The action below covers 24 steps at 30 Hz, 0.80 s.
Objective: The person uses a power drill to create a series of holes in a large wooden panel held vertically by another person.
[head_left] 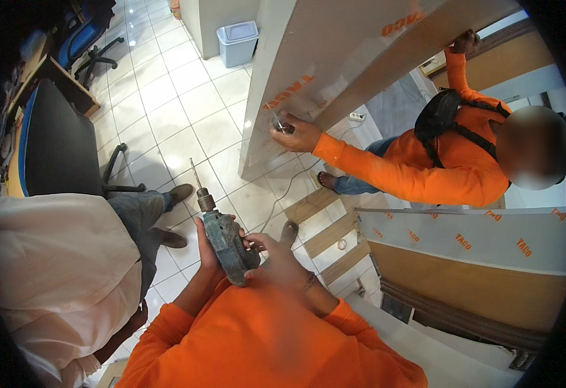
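A worn blue-green power drill (226,240) is held in front of my chest, its chuck (206,199) and long thin bit (194,169) pointing up and away from me. My left hand (208,251) wraps round the drill's left side, with fingertips showing past its far edge. On the other side my right hand (275,253) is closed against the rear of the drill, its fingers bent at the body; the palm is partly blurred. Ahead to the right stands a tall film-covered panel (334,58). A co-worker's hand (296,132) at its edge holds a small shiny metal piece.
A co-worker in orange (451,155) stands at right beside the panel. Another person in a pale shirt (50,258) is close on my left. A black chair (60,142), a grey-blue bin (237,44), wooden strips (331,234) and a cable (287,187) are around the tiled floor (166,97).
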Available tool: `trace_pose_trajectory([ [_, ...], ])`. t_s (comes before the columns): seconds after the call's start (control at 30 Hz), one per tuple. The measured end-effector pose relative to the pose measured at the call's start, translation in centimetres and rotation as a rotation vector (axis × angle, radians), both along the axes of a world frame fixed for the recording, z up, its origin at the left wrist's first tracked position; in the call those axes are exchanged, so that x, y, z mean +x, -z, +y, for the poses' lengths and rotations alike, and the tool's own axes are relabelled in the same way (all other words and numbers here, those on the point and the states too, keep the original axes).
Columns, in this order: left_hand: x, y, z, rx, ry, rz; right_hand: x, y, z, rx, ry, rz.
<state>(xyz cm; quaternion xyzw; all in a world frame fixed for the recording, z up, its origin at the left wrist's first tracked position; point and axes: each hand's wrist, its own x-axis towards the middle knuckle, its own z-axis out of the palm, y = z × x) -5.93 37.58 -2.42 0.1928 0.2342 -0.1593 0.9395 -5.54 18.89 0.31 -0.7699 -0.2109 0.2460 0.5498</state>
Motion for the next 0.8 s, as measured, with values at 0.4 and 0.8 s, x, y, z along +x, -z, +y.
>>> trace_pose_trajectory([
  [0.4, 1.9, -0.5, -5.1, 0.025, 0.008, 0.069, -1.5, 4.4, -1.8, -0.015, 0.257, 0.097],
  [0.8, 0.0, 6.5, -11.3, 0.15, -0.032, 0.185, -4.0, 12.8, -8.5, 0.104, 0.197, 0.204],
])
